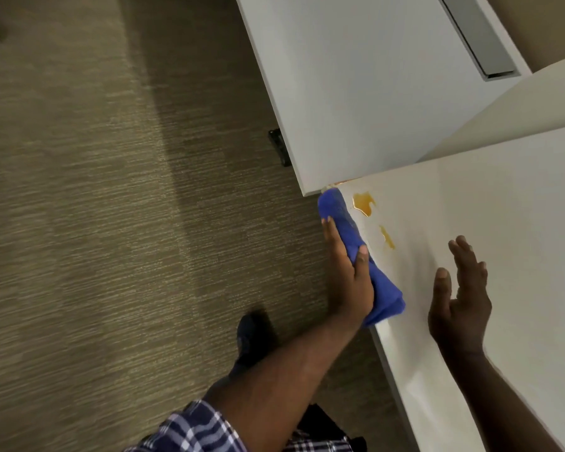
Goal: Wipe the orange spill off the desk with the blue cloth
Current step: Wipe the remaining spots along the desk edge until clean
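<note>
Nearest: plaid sleeve (190, 429) at the bottom edge, bare left forearm running up from it; dark shoe (253, 337) on the striped carpet (95, 223) beside that arm. Left hand (348, 275) clasped around the blue cloth (349, 230), thumb over the top, fingers along the outer side; the cloth is bunched into a long roll lying along the left edge of the white desk (503, 239), its far end at the desk corner. Right hand (460, 295) open, fingers spread and empty, over the desk top; possibly just touching it, hard to tell. Orange spill (363, 203) in two patches on the desk, just right of the cloth, unwiped. Beyond: a second white surface (356, 76) abutting the corner.
</note>
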{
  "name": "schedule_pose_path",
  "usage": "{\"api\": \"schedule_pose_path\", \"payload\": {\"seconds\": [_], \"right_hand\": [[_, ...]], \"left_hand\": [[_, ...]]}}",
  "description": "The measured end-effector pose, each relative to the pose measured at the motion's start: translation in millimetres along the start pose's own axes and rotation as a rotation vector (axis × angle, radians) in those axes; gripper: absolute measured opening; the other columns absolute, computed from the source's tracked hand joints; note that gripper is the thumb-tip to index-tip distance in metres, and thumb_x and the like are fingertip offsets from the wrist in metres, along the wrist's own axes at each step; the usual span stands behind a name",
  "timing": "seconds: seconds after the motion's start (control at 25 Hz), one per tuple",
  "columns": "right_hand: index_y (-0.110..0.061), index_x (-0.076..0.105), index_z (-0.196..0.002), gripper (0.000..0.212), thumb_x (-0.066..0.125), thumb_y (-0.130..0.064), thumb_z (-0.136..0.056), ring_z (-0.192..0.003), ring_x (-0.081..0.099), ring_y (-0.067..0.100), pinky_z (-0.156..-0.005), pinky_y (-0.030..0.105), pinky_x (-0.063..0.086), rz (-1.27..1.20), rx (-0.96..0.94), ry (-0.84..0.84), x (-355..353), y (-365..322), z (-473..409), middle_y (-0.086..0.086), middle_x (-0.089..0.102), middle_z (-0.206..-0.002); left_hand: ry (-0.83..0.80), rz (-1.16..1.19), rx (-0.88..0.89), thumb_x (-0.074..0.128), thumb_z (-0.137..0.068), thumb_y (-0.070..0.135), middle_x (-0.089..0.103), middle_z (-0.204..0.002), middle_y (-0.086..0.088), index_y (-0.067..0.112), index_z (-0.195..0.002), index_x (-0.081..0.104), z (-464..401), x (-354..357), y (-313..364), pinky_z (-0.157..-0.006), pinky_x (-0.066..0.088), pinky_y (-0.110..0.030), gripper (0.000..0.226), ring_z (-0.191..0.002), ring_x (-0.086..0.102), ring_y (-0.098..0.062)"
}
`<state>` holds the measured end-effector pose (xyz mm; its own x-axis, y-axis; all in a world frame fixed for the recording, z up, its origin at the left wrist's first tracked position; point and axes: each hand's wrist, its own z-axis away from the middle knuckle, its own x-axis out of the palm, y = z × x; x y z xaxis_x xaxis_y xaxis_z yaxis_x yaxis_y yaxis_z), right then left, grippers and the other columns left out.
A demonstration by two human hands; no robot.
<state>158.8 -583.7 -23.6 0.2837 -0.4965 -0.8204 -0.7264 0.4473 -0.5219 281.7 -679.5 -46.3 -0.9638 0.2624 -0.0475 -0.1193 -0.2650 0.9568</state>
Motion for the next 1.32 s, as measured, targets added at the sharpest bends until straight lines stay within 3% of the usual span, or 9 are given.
{"api": "schedule_pose_path", "payload": {"seconds": [0.08, 0.2, 0.32, 0.4, 0.52, 0.72, 0.92, 1.16, 1.32], "right_hand": [[-0.028, 0.038, -0.146, 0.046, 0.035, -0.039, -0.101, -0.144, 0.036, 0.015, -0.123, 0.028, 0.014, -0.004, 0.006, 0.007, -1, -3, 2, 0.000, 0.041, -0.154], [-0.029, 0.038, -0.146, 0.047, 0.034, -0.041, -0.101, -0.144, 0.035, 0.013, -0.123, 0.027, 0.014, -0.006, 0.011, 0.012, -4, -7, 4, -0.001, 0.040, -0.154], [-0.027, 0.039, -0.146, 0.047, 0.035, -0.040, -0.101, -0.144, 0.035, 0.013, -0.122, 0.023, 0.013, -0.017, 0.012, 0.034, -7, -9, 6, 0.000, 0.041, -0.154], [-0.024, 0.040, -0.145, 0.046, 0.036, -0.037, -0.101, -0.144, 0.036, 0.013, -0.122, 0.025, 0.013, -0.020, 0.015, 0.053, -10, -8, 6, 0.002, 0.041, -0.154], [-0.021, 0.041, -0.145, 0.046, 0.036, -0.035, -0.101, -0.143, 0.038, 0.016, -0.123, 0.028, 0.015, -0.019, 0.010, 0.076, -10, -7, 5, 0.004, 0.042, -0.153], [-0.023, 0.040, -0.145, 0.046, 0.036, -0.037, -0.101, -0.142, 0.039, 0.018, -0.123, 0.033, 0.017, -0.009, -0.006, 0.067, -2, -7, 9, 0.002, 0.042, -0.153], [-0.025, 0.039, -0.145, 0.047, 0.035, -0.041, -0.101, -0.142, 0.040, 0.019, -0.123, 0.033, 0.017, -0.012, 0.015, 0.075, -6, -2, 7, 0.000, 0.041, -0.154], [-0.023, 0.040, -0.145, 0.046, 0.035, -0.040, -0.102, -0.142, 0.041, 0.018, -0.123, 0.034, 0.017, -0.027, 0.006, 0.079, -11, 7, -1, 0.002, 0.042, -0.154], [-0.020, 0.042, -0.143, 0.044, 0.038, -0.035, -0.102, -0.141, 0.041, 0.017, -0.122, 0.034, 0.018, -0.049, -0.011, 0.069, -6, 8, -7, 0.003, 0.043, -0.153]], "left_hand": [[-0.009, 0.032, 0.026, 0.043, -0.103, 0.021, 0.008, -0.165, 0.000, 0.014, -0.155, 0.005, -26, -6, 3, -0.123, 0.008, -0.029, 0.064, -0.150, 0.007, -0.005], [-0.059, 0.124, 0.046, 0.042, -0.103, 0.019, 0.012, -0.164, 0.001, 0.018, -0.155, 0.007, -60, -14, 8, -0.123, 0.016, -0.037, 0.063, -0.149, 0.015, -0.010], [-0.089, 0.106, 0.110, 0.045, -0.101, 0.017, 0.036, -0.153, -0.005, 0.016, -0.150, 0.025, -90, -23, 12, -0.116, 0.033, -0.040, 0.053, -0.138, 0.039, -0.016], [-0.120, 0.040, 0.157, 0.046, -0.100, 0.017, 0.054, -0.131, -0.007, 0.012, -0.139, 0.041, -106, -30, 15, -0.102, 0.046, -0.037, 0.039, -0.117, 0.055, -0.016], [-0.183, -0.181, 0.228, 0.047, -0.100, 0.019, 0.062, -0.114, -0.007, 0.010, -0.127, 0.052, -119, -41, 22, -0.092, 0.051, -0.041, 0.029, -0.103, 0.060, -0.019], [-0.382, -0.814, 0.582, 0.046, -0.100, 0.027, 0.061, -0.129, -0.010, 0.011, -0.140, 0.047, -141, -39, 52, -0.094, 0.045, -0.042, 0.042, -0.112, 0.058, -0.031], [-0.581, -1.131, 0.655, 0.037, -0.103, 0.033, 0.050, -0.144, -0.007, 0.014, -0.150, 0.030, -147, -13, 73, -0.097, 0.043, -0.044, 0.051, -0.118, 0.054, -0.031], [-0.402, -1.003, 0.488, 0.039, -0.102, 0.031, 0.064, -0.116, -0.010, 0.011, -0.126, 0.054, -140, -30, 68, -0.086, 0.047, -0.042, 0.034, -0.104, 0.060, -0.031], [-0.247, -0.820, 0.372, 0.042, -0.102, 0.032, 0.064, -0.111, -0.010, 0.010, -0.119, 0.056, -124, -55, 51, -0.075, 0.042, -0.032, 0.031, -0.097, 0.059, -0.024]]}}
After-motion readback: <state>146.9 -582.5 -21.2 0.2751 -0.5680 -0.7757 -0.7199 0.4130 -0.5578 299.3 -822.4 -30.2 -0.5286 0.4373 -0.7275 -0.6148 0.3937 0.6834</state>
